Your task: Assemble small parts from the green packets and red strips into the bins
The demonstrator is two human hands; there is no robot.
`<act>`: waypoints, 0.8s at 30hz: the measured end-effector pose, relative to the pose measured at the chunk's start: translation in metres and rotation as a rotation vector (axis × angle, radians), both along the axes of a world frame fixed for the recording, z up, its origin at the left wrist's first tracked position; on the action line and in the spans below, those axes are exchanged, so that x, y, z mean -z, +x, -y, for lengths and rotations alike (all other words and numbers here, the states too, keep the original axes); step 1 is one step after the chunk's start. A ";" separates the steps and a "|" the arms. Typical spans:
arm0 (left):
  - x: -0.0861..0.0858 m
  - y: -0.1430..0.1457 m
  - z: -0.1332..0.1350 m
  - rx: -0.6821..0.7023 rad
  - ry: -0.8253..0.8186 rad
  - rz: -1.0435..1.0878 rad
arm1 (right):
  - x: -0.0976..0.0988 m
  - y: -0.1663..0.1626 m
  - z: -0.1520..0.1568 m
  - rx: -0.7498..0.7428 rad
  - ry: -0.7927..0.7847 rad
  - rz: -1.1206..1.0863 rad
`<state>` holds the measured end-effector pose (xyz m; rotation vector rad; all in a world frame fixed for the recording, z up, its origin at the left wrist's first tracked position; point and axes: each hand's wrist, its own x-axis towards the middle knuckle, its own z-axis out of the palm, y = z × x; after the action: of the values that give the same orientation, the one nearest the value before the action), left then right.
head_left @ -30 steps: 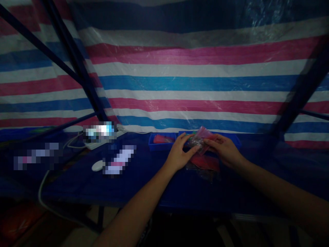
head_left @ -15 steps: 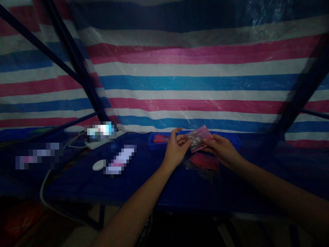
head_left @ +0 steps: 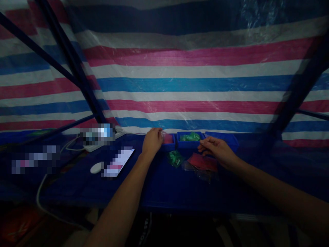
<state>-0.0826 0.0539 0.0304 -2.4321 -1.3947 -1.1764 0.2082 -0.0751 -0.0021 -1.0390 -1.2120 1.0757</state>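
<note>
My left hand (head_left: 153, 142) is at the left blue bin (head_left: 168, 148), its fingers closed at the edge of a pink plastic packet (head_left: 167, 138) there. Part of its grip is hidden behind the hand. Loosely bent and apart, the fingers of my right hand (head_left: 216, 149) show nothing between them. That hand hovers in front of the right blue bin (head_left: 232, 142). Below it on the table lie red packets (head_left: 203, 162) with clear plastic around them. A green packet (head_left: 175, 158) rests before the middle blue bin (head_left: 189, 143), which holds green packets (head_left: 190, 136).
On the blue table (head_left: 159, 188) to the left are a phone (head_left: 119, 163), a white round object (head_left: 96, 168) and a white power strip (head_left: 89, 147) with cables. Striped sheeting (head_left: 192, 82) hangs behind, between dark metal posts (head_left: 84, 82).
My hands have parted. The left carried the pink packet left to the bin; the right stayed near its place and let go. The green packets and middle bin came into view.
</note>
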 end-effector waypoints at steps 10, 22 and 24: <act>0.002 -0.006 0.015 -0.156 -0.071 -0.198 | -0.003 0.001 0.004 0.008 0.149 0.380; 0.010 0.010 0.050 -0.106 -0.095 -0.295 | -0.009 0.000 0.017 -0.277 0.472 1.034; 0.011 0.011 0.052 -0.130 -0.083 -0.307 | -0.010 0.002 0.016 -0.290 0.469 1.007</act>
<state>-0.0712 0.0018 0.0199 -2.4035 -1.5005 -0.6943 0.2100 -0.0914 0.0083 -1.0582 -2.3415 0.3718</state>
